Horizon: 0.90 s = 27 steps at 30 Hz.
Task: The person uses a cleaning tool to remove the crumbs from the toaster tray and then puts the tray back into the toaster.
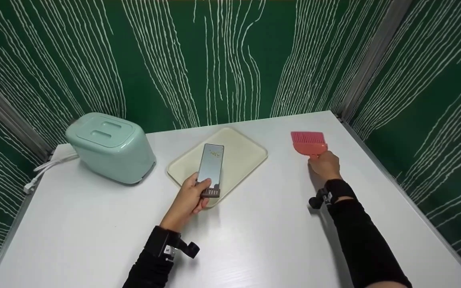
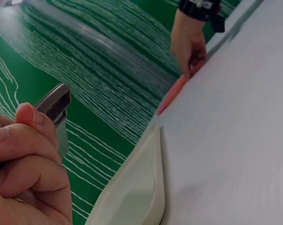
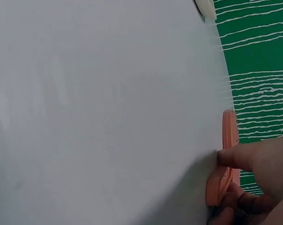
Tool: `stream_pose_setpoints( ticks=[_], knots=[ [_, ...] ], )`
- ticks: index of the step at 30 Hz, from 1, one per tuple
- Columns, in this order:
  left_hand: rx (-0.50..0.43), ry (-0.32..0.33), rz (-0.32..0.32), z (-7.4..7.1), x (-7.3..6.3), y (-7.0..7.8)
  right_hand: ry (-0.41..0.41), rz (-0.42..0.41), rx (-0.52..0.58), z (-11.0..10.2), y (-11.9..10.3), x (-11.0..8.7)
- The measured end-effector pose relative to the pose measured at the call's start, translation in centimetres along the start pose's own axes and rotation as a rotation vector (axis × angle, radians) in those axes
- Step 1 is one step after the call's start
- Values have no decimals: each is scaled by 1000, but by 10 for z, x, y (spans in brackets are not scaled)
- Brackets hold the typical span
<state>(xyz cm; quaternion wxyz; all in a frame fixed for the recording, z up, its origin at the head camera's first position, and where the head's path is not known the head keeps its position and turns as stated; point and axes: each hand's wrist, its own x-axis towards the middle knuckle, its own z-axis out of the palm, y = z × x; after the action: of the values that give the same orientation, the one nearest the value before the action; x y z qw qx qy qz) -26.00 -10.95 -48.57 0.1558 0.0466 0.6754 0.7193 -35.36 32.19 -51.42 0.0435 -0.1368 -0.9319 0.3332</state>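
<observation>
My left hand [image 1: 188,198] grips a flat, shiny metal crumb tray [image 1: 211,164] by its dark slotted end, thumb on top. Small yellowish crumbs [image 1: 216,153] lie near its far end. It overlaps a cream rectangular serving tray [image 1: 244,150] on the table. In the left wrist view, the crumb tray's dark end [image 2: 57,101] sticks out past my curled fingers. Over to the right, my right hand [image 1: 325,166] pinches the short handle of a coral brush [image 1: 309,149] with wide pink bristles. In the right wrist view, the brush [image 3: 229,129] is seen edge-on, close to the tabletop.
A mint-green toaster [image 1: 112,148] with two slots in its top stands at the back left, its white cord [image 1: 52,163] running to the left edge. Green walls [image 1: 230,60] with white lines rise behind and beside the white table [image 1: 262,236].
</observation>
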Motion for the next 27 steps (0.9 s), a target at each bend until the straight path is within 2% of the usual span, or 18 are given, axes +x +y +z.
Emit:
stream_pose_setpoints(
  ticks=[2, 7, 9, 15, 17, 27],
  knots=[
    [-1, -1, -3, 0, 0, 0, -7, -8, -14, -1, -1, -1],
    [-1, -2, -2, 0, -1, 1, -61, 36, 14, -6, -2, -2],
    [-3, -3, -4, 0, -1, 1, -117, 88, 87, -8, -1, 0],
    [-7, 1, -12, -2, -2, 1, -372, 232, 364, -19, 1, -2],
    [-8, 1, -11, -3, -2, 0, -415, 235, 389, -21, 2, -3],
    [-5, -15, 1, -8, -1, 0, -487, 207, 401, -28, 8, -5]
  ],
)
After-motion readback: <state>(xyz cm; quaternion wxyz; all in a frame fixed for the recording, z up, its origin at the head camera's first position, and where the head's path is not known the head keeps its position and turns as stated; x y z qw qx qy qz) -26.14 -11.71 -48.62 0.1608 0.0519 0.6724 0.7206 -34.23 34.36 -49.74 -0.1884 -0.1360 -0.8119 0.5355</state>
